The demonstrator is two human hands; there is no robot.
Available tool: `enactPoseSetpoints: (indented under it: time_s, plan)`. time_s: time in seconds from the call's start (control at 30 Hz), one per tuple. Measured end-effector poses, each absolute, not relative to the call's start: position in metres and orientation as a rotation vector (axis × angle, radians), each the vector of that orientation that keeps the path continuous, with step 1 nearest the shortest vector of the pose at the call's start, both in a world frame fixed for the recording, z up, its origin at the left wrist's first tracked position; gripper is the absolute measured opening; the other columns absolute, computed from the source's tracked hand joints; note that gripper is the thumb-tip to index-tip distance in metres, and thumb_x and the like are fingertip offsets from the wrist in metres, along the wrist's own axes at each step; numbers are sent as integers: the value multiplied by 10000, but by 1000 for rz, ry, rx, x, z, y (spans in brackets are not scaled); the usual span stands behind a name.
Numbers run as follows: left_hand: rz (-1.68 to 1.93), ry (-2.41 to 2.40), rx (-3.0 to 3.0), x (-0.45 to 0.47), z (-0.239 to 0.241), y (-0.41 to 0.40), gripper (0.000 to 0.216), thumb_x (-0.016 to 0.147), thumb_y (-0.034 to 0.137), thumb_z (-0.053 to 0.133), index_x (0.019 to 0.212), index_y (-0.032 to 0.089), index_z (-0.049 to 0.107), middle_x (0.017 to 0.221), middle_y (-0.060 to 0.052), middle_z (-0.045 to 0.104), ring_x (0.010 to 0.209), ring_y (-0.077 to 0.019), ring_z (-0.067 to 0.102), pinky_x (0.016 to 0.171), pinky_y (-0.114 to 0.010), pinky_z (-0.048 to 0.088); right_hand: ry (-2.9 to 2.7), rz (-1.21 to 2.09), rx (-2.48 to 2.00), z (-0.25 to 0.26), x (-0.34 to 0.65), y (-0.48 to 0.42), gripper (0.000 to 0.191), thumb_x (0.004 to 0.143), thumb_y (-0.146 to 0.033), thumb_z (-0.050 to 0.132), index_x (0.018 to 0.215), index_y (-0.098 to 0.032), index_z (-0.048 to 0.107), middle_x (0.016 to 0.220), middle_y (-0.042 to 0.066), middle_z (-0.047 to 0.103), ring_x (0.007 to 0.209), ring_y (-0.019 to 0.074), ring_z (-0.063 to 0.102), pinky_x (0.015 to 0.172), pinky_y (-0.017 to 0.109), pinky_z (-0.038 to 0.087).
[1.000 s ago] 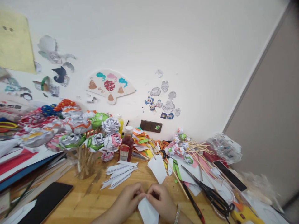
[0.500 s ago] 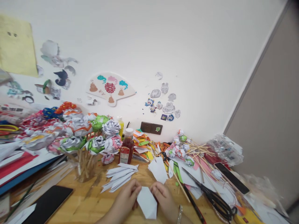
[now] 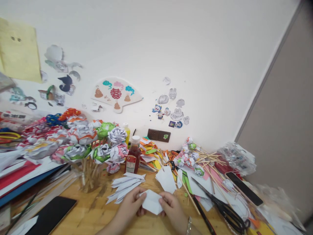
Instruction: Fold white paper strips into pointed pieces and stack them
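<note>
A small folded piece of white paper [image 3: 152,203] is held between both hands at the front of the table. My left hand [image 3: 134,200] pinches its left edge, thumb on top. At the opposite edge, my right hand [image 3: 171,205] grips it the same way; a bracelet is on that wrist. Just behind the left hand lies a fan of folded white paper strips [image 3: 126,186]. Beyond the right hand rest loose white paper pieces [image 3: 166,179].
Paper flowers on sticks [image 3: 83,135] crowd the left, beside a bottle of red liquid [image 3: 133,156]. Black scissors [image 3: 227,213], a pen [image 3: 204,215] and a phone [image 3: 244,188] lie to the right. A black flat device [image 3: 55,213] sits front left.
The white paper has been turned in my hands and now lies wider, its lower end raised. Both hands have shifted slightly around its edges. The view has moved a little.
</note>
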State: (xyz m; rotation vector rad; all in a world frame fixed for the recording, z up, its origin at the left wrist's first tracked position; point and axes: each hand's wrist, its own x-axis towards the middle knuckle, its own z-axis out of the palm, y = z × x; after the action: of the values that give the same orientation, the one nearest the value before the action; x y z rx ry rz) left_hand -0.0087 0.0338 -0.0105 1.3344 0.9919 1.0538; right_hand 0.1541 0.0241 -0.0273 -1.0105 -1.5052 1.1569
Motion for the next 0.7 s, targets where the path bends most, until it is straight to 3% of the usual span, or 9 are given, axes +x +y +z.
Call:
enactPoseSetpoints:
  time_s: [0.23, 0.43, 0.6, 0.7]
  plan:
    - [1164, 998, 1311, -13, -15, 38, 312, 673, 474, 476, 668, 164, 444, 351, 65, 502, 296, -80, 429, 334, -165, 300, -1417, 1267, -958, -26, 155, 28, 388, 703, -485, 486, 797, -112, 528, 508, -1, 552, 366, 77, 447, 377, 178, 308]
    - [1127, 1000, 1281, -10, -12, 37, 370, 609, 536, 505, 638, 178, 419, 338, 58, 517, 289, -95, 442, 341, -178, 306, -1453, 1211, -948, -26, 155, 27, 326, 722, -452, 484, 764, -129, 510, 525, -9, 549, 374, 71, 439, 387, 170, 296]
    - [1070, 951, 1215, -8, -10, 36, 423, 553, 585, 516, 628, 185, 403, 336, 49, 533, 289, -98, 446, 344, -183, 300, -1387, 1164, -962, -26, 156, 26, 330, 719, -411, 508, 917, -160, 426, 463, -48, 518, 350, 80, 421, 382, 173, 282]
    - [1052, 956, 1153, -8, -11, 37, 438, 529, 589, 534, 626, 183, 400, 333, 45, 540, 289, -97, 453, 343, -177, 297, -1406, 1126, -908, -23, 157, 23, 290, 719, -393, 512, 898, -180, 429, 477, -55, 492, 382, 89, 428, 397, 184, 299]
